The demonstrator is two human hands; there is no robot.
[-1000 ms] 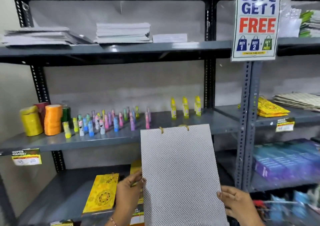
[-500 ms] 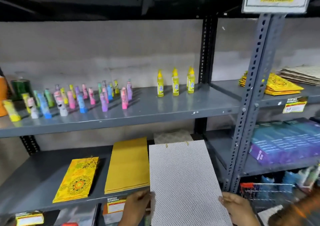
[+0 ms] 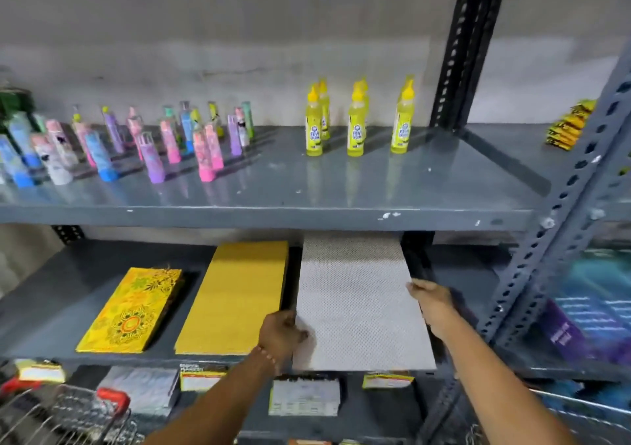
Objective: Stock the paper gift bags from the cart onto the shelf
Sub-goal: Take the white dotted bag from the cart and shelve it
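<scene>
A flat white dotted paper gift bag (image 3: 358, 304) lies on the lower grey shelf (image 3: 41, 318), its far end under the shelf above. My left hand (image 3: 280, 337) grips its left edge near the front, thumb on top. My right hand (image 3: 431, 299) rests against its right edge, fingers along the side. To the left on the same shelf lie a plain yellow stack of bags (image 3: 235, 297) and a yellow patterned bag (image 3: 131, 311). The wire cart (image 3: 68, 417) with a red handle shows at the bottom left.
The shelf above (image 3: 273, 212) carries yellow glue bottles (image 3: 355, 123) and several small pastel bottles (image 3: 150, 144). A grey perforated upright (image 3: 560, 212) stands right of the bag. Price tags (image 3: 201, 376) hang on the shelf front. Purple boxes (image 3: 577, 328) fill the right bay.
The white bag went from upright in front of me down onto the lower shelf and slid back. Both hands moved forward along its sides. My view dropped and came closer.
</scene>
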